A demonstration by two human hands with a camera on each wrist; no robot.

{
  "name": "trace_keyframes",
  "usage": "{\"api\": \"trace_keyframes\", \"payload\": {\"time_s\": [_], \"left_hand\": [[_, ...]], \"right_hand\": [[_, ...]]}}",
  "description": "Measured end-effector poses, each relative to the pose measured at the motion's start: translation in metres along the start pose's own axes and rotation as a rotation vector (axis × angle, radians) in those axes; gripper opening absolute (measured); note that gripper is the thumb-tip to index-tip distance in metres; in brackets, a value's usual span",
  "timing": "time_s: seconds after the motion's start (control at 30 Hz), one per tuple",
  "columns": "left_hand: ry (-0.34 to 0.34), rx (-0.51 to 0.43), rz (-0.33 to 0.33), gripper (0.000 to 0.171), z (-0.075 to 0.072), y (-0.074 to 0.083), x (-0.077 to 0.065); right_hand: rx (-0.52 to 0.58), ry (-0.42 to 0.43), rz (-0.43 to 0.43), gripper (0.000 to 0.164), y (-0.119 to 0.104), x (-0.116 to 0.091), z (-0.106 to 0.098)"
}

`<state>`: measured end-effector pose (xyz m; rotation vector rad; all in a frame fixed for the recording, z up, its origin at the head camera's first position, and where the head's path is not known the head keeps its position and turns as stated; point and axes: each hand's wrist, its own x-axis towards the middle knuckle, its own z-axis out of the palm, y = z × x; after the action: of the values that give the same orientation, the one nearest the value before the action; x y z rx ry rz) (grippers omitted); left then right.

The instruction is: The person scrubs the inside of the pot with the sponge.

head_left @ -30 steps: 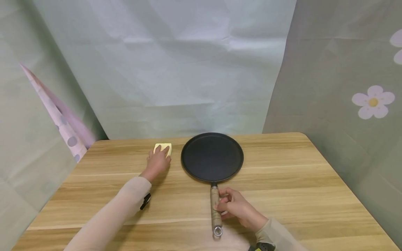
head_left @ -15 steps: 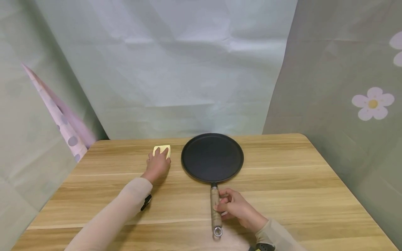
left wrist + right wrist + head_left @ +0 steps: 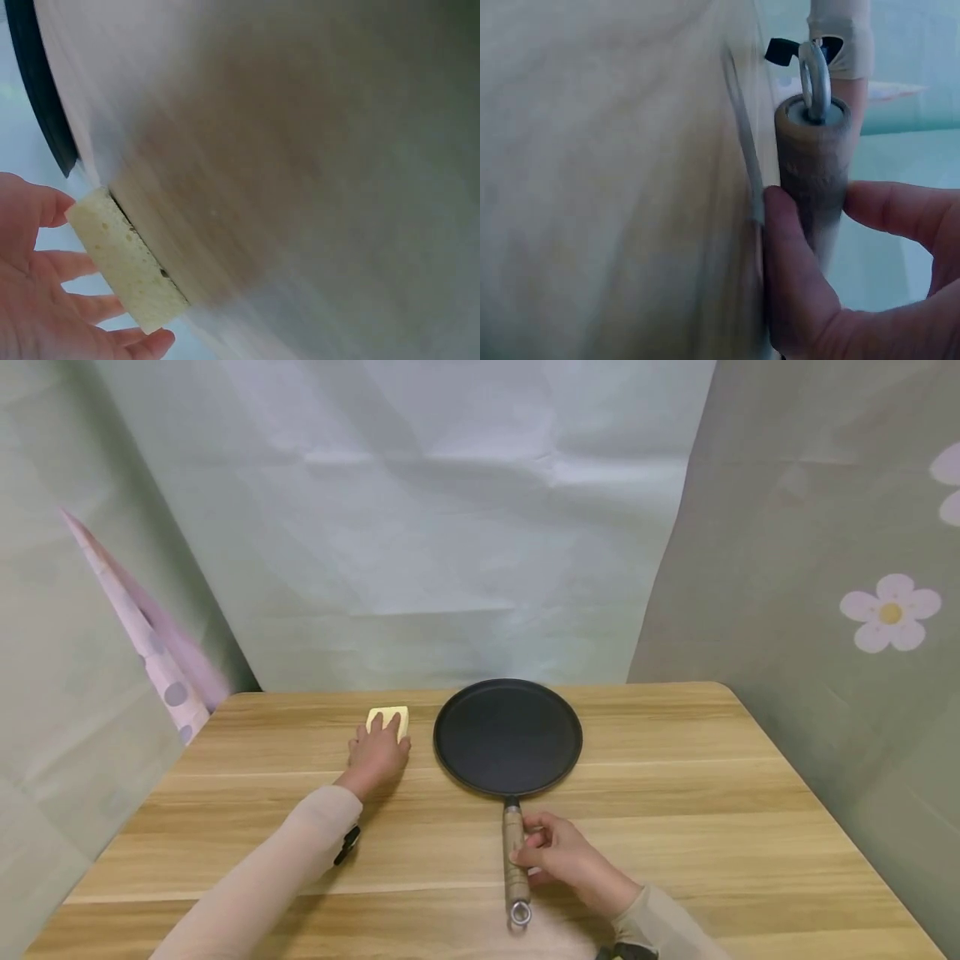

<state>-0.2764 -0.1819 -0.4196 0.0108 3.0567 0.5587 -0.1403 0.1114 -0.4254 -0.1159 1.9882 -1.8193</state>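
A flat round black pan (image 3: 507,737) lies on the wooden table (image 3: 712,827), its wooden handle (image 3: 516,860) pointing toward me and ending in a metal ring. My right hand (image 3: 573,862) holds that handle from the right side; the right wrist view shows thumb and a finger on opposite sides of the handle (image 3: 814,165). Left of the pan, my left hand (image 3: 378,753) grips a pale yellow sponge (image 3: 388,714) from above. In the left wrist view the digits stand around the sponge's edges (image 3: 127,259), and its underside faces the tabletop.
The table's far edge runs just behind the pan and sponge. Behind it hangs a pale green cloth backdrop (image 3: 450,543), with a flower-printed panel (image 3: 787,568) on the right. Bare wood shows between sponge and pan.
My left hand and the sponge have shifted very slightly toward me. The pan and my right hand stay in place, while the head view has tilted a little.
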Motion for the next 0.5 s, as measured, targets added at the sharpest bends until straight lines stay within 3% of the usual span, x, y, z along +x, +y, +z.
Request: {"api": "trace_keyframes", "payload": {"time_s": [0.3, 0.4, 0.5], "left_hand": [[0.076, 0.010, 0.073, 0.054, -0.007, 0.009, -0.014], [0.132, -0.026, 0.107, 0.051, -0.014, 0.014, -0.022], [0.202, -0.099, 0.148, 0.048, -0.023, 0.019, -0.032]], "right_hand": [[-0.234, -0.116, -0.085, 0.039, -0.013, -0.003, -0.017], [-0.315, -0.078, -0.142, 0.031, -0.018, -0.003, -0.028], [-0.391, 0.028, -0.212, 0.023, -0.025, -0.001, -0.038]]}}
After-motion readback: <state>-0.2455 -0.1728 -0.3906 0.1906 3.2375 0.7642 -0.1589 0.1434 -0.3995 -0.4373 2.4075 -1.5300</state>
